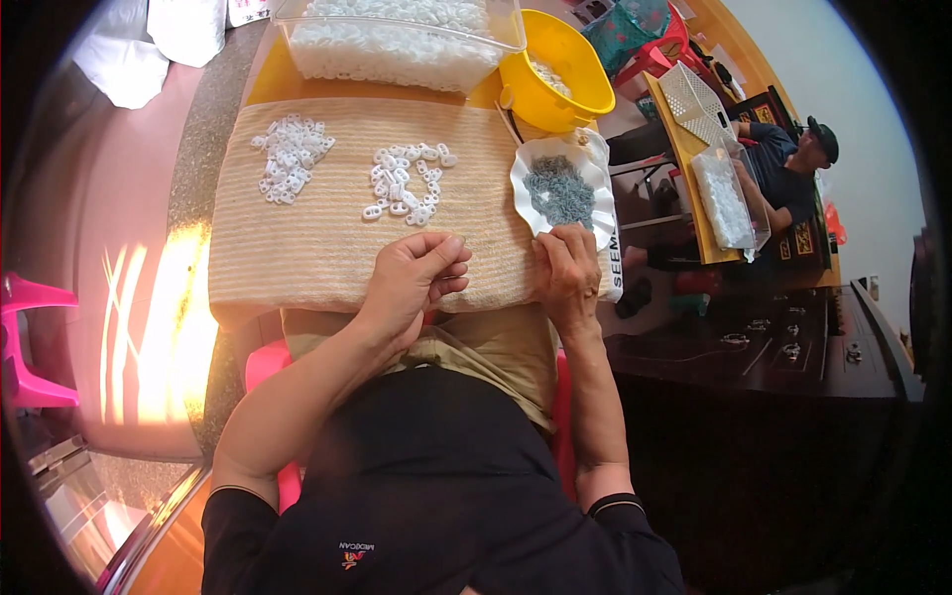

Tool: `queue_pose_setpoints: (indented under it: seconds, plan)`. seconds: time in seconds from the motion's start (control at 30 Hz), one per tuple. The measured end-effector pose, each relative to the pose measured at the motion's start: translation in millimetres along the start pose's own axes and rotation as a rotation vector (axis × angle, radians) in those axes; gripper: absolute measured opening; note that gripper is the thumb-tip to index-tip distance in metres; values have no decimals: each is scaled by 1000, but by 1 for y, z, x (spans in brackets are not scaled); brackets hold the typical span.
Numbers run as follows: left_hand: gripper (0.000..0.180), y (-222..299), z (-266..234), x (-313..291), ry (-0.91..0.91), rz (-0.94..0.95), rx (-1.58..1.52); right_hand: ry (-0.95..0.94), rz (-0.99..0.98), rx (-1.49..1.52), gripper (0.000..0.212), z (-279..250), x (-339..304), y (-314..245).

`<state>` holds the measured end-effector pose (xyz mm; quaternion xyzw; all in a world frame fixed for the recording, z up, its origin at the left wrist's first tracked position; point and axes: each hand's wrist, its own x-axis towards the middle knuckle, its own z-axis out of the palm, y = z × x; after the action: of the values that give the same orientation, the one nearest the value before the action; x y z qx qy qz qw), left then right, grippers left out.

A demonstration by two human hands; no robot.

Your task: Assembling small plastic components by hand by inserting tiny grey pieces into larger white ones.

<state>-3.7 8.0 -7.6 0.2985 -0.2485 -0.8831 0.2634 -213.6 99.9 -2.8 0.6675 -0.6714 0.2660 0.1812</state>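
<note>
My left hand [416,278] is closed over the near part of the towel-covered table, thumb pressed against the curled fingers. Anything between them is too small to make out. My right hand [569,273] has its fingers drawn together at the near rim of a white wavy-edged dish [526,198], and what they grip is hidden. A heap of tiny grey metal-looking pieces [563,193] lies in that dish. Beyond my left hand, small white plastic pieces with holes [402,183] are spread loosely. A denser pile of similar white pieces [290,157] sits farther left.
A clear bin [397,74] full of white pieces stands at the table's far side, beside a yellow basin [540,109]. A ribbed beige towel [288,258] covers the table. At the right, another person [783,164] sits by a table with a white basket [694,104]. A pink stool [35,342] stands left.
</note>
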Motion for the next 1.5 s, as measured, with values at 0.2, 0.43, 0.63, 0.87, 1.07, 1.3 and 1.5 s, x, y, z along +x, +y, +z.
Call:
queue_pose_setpoints:
  seconds: [0.2,0.43,0.63,0.87,1.07,1.3,1.5]
  plan:
    - [15,-1,0,0,-12,11,12,28,57,61,8,4,-2,3]
    - [19,0,10,-5,-11,115,99,37,251,334,6,-3,0,-6]
    - [19,-7,10,-7,-171,61,143,-134,514,982,7,-18,11,-41]
    - [25,-2,11,-9,-275,-15,137,-234,486,1248,8,-9,11,-51]
    - [21,-2,7,-7,-282,-63,43,-203,454,1254,8,-4,10,-54]
    - [18,-3,8,-7,-251,-9,130,-232,442,1211,10,-6,10,-52]
    - [19,-2,10,-10,-223,161,396,-305,607,1288,13,-12,10,-54]
